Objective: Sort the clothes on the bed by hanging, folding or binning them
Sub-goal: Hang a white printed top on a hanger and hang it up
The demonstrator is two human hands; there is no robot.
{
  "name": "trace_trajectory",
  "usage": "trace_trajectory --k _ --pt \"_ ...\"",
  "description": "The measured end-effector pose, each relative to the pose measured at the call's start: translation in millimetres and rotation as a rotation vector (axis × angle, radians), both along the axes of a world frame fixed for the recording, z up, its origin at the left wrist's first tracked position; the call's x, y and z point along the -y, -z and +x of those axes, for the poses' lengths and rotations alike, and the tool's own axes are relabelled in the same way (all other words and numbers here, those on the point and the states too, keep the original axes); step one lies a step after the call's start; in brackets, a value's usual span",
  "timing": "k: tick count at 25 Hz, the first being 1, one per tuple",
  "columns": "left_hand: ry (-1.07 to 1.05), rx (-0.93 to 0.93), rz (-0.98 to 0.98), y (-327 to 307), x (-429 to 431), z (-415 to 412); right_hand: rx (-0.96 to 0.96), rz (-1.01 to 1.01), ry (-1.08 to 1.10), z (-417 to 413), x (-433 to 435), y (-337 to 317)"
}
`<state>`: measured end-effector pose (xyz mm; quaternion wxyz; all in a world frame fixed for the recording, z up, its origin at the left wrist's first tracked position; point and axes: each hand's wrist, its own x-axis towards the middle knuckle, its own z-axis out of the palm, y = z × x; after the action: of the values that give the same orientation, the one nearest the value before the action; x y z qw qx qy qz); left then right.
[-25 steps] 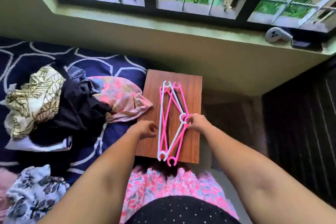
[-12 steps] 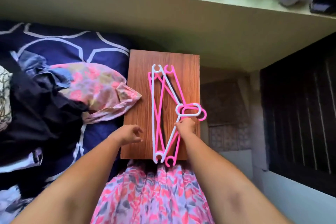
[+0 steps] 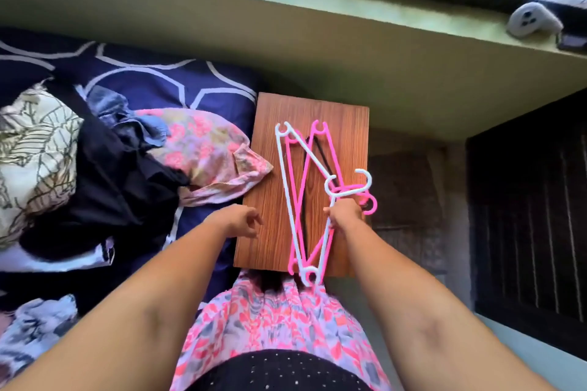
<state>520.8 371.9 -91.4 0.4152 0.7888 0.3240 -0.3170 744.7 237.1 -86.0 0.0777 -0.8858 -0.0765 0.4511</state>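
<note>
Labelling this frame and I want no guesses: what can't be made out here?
All head view:
- hangers: overlapped on the board, so their count is unclear.
- right hand: how its fingers wrap the hangers is hidden by its own back.
- black garment: crumpled; type unclear.
- floral cloth: cut off by the left edge.
- grey device on the ledge: too small to identify.

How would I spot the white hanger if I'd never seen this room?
Beside the bed lies a brown wooden board carrying a bundle of plastic hangers. The white hanger is in that bundle, its long bar along the left edge; its neighbours are bright pink.
</note>
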Motion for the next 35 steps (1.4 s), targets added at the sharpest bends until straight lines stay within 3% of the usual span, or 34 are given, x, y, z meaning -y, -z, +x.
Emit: trace_trajectory --k 3,8,15,19,24,31,35 --pt "-0.027 0.055 0.055 -24 -7 0 0.114 0.017 -0.216 11 -11 -36" --pt "-0.232 0.193 0.218 -72 -13 -14 0.328 0.199 -0.217 14 -39 -112" --pt "-0.590 0.279 0.416 -130 21 -43 0.659 0.417 -0.822 8 -67 -179" --pt "-0.702 0.279 0.466 -143 77 -64 0.731 0.516 -0.993 -3 -62 -198" --pt "-0.927 0.176 0.508 -148 166 -120 0.703 0.674 -1.160 -49 -56 -204" --pt "-1.388 0.094 0.551 -162 282 -226 0.646 0.825 -1.557 -184 -44 -212" --pt "-1.499 -0.011 0.565 -169 331 -269 0.598 0.827 -1.620 -259 -25 -208"
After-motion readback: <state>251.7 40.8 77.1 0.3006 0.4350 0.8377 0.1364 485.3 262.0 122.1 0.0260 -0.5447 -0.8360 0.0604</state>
